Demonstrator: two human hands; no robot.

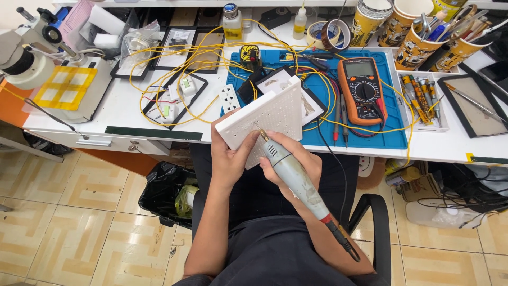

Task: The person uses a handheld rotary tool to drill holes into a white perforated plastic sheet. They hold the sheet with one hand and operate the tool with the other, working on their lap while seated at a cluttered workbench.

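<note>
Head view looks down on a white table that runs across the upper half, with tiled floor below it and a black bin under its edge. On the table lies a blue mat, crossed by loops of yellow wire; a microscope stands at the far left, and paper cups stuffed with tools crowd the top right corner. An orange multimeter rests on the mat, its leads trailing toward the near edge. Nearer the person, above the lap and just off the table's edge, a white panel is held tilted; the left hand has its grip clenched on the panel's lower edge, thumb on the face. The right hand is wrapped around a grey rotary tool (pen-like, with a black cord running from its rear end), and the tool's thin tip touches the panel's face. A white socket lies on the table just beyond the panel.
</note>
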